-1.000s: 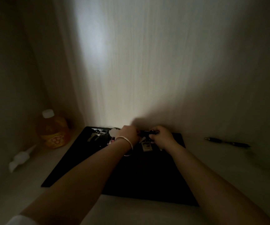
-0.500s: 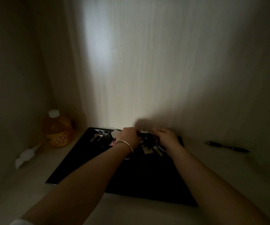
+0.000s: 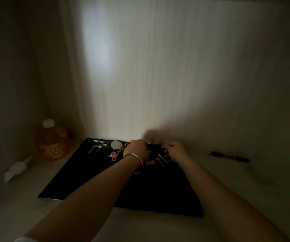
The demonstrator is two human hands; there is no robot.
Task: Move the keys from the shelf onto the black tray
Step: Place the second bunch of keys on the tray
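Note:
A black tray [image 3: 91,179] lies on the pale shelf in a dim alcove. At its far edge, both hands meet over a dark bunch of keys [image 3: 155,151]. My left hand [image 3: 137,148], with a silver bangle on the wrist, grips the bunch's left side. My right hand [image 3: 174,151] pinches its right side, and key blades hang below onto the tray. Two more bunches lie on the tray: silver keys [image 3: 95,147] at the far left corner, and one with a white flower charm [image 3: 116,144] and a pink tag [image 3: 113,156].
An orange drink bottle [image 3: 51,140] with a white cap stands left of the tray by the side wall. A white crumpled wrapper [image 3: 15,169] lies in front of it. A black pen [image 3: 228,156] rests on the shelf to the right.
Both hands stayed at the tray's far edge on the dark bunch. My right hand shifted slightly right, spreading the keys between the hands.

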